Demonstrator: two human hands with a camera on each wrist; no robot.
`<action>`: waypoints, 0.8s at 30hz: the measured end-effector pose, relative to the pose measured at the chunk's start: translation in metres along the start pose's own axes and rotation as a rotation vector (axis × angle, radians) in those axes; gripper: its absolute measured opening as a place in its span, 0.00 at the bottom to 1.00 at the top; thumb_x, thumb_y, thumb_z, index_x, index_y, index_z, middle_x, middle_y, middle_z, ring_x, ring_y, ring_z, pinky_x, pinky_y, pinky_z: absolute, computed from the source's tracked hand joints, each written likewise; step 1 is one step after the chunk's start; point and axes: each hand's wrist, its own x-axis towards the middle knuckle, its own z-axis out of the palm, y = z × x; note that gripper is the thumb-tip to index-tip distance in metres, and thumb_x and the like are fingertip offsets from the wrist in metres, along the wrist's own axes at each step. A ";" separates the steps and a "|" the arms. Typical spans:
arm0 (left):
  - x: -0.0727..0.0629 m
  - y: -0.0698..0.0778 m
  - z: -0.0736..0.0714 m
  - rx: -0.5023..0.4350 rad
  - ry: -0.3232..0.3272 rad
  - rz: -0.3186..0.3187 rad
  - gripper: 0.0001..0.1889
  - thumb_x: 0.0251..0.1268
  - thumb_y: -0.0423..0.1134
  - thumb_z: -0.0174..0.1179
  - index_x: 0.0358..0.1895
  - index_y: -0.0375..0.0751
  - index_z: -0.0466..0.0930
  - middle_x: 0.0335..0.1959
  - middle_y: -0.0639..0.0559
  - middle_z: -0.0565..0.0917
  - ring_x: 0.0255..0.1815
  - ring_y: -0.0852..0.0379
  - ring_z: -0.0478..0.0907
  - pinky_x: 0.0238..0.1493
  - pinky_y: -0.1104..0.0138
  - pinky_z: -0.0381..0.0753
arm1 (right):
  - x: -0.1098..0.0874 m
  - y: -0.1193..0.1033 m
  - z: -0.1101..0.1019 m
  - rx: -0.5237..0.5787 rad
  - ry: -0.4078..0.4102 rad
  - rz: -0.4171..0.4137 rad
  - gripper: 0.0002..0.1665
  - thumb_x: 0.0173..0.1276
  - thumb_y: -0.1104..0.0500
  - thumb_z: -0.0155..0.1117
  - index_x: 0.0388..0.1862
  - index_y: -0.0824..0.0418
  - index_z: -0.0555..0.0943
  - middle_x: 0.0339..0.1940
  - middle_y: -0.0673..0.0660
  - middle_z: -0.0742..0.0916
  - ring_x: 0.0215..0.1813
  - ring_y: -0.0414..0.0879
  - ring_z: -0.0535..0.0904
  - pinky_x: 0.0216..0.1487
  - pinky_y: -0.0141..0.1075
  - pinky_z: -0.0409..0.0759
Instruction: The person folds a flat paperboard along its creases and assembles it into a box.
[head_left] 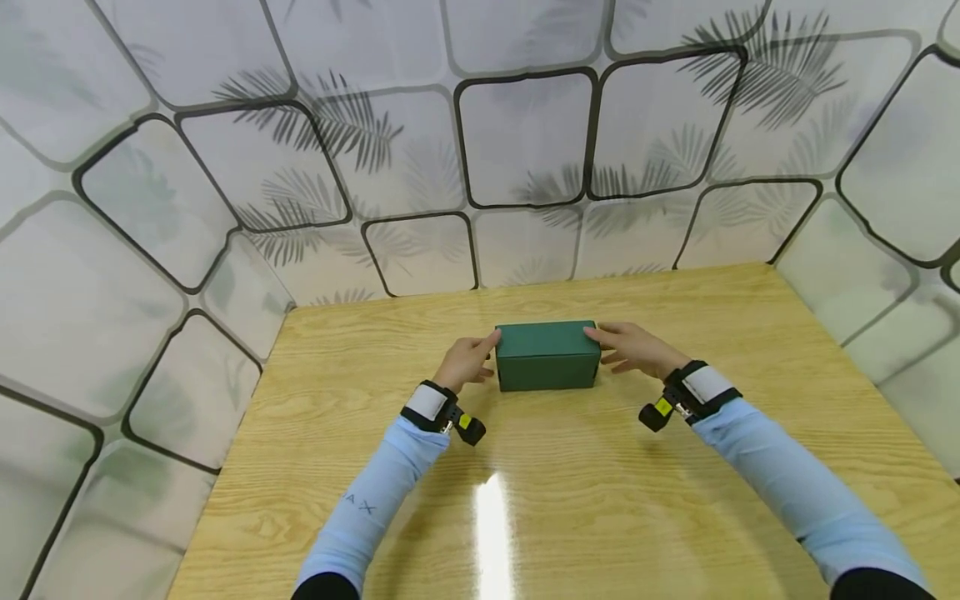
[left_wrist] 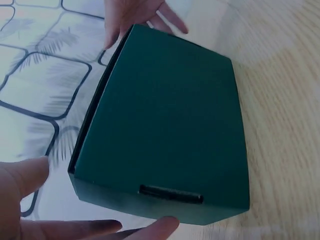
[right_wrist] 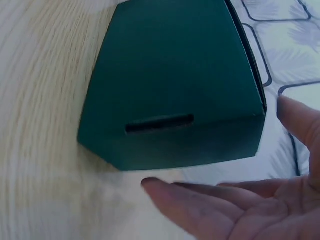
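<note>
A closed dark green cardboard box (head_left: 547,371) stands on the wooden table, its long side toward me. At its left end is my left hand (head_left: 463,363), thumb near the top edge and fingers extended low beside the end face. My right hand (head_left: 637,348) is at the other end, its thumb tip over the lid's corner in the head view. In the right wrist view, a gap shows between the straight fingers (right_wrist: 200,202) and the box. The left wrist view shows a narrow slot (left_wrist: 171,194) at the box's end; a similar slot (right_wrist: 160,124) appears in the right wrist view.
The light wood table (head_left: 360,500) reaches back to a wall covering (head_left: 525,142) patterned with dark outlines and leaves. Similar covering flanks the table on both sides. A bright reflection (head_left: 492,533) lies on the tabletop in front of the box. Each wrist wears a strapped camera.
</note>
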 end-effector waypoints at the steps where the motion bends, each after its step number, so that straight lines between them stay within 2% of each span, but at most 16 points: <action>1: 0.003 0.000 0.000 -0.006 -0.017 -0.009 0.33 0.75 0.58 0.44 0.69 0.32 0.66 0.63 0.32 0.74 0.51 0.40 0.82 0.51 0.54 0.82 | 0.001 0.000 0.000 0.012 -0.010 0.012 0.48 0.78 0.41 0.41 0.77 0.72 0.37 0.73 0.79 0.57 0.69 0.73 0.62 0.66 0.59 0.68; 6: 0.011 -0.004 0.000 0.018 -0.143 0.001 0.35 0.76 0.57 0.42 0.74 0.33 0.57 0.69 0.34 0.68 0.58 0.38 0.78 0.60 0.51 0.76 | 0.007 0.004 0.003 0.061 -0.068 0.030 0.46 0.78 0.42 0.42 0.78 0.70 0.39 0.74 0.78 0.57 0.69 0.74 0.63 0.66 0.60 0.67; 8: 0.011 -0.006 0.000 0.030 -0.160 0.015 0.36 0.76 0.56 0.44 0.75 0.35 0.52 0.71 0.35 0.65 0.59 0.38 0.77 0.62 0.50 0.74 | 0.009 0.006 0.004 0.071 -0.077 0.023 0.46 0.78 0.43 0.43 0.78 0.68 0.39 0.75 0.77 0.55 0.69 0.74 0.63 0.66 0.61 0.66; 10: 0.011 -0.007 0.000 0.032 -0.152 0.025 0.37 0.75 0.56 0.46 0.76 0.36 0.51 0.73 0.36 0.63 0.58 0.39 0.78 0.62 0.49 0.73 | 0.009 0.008 0.004 0.072 -0.074 0.012 0.46 0.78 0.43 0.44 0.78 0.68 0.39 0.76 0.76 0.53 0.69 0.75 0.62 0.67 0.61 0.64; 18: 0.009 -0.008 0.001 0.009 -0.111 0.034 0.37 0.73 0.55 0.50 0.77 0.42 0.51 0.71 0.37 0.67 0.54 0.41 0.81 0.60 0.51 0.76 | 0.007 0.010 0.005 0.062 -0.048 -0.029 0.47 0.77 0.44 0.46 0.78 0.68 0.38 0.76 0.75 0.53 0.71 0.74 0.58 0.70 0.61 0.60; 24: 0.008 -0.010 0.002 -0.048 -0.096 0.049 0.39 0.70 0.51 0.57 0.77 0.44 0.50 0.68 0.35 0.69 0.57 0.40 0.79 0.61 0.50 0.75 | 0.007 0.012 0.005 0.060 -0.030 -0.062 0.47 0.77 0.47 0.50 0.78 0.66 0.37 0.76 0.75 0.52 0.73 0.74 0.53 0.71 0.62 0.56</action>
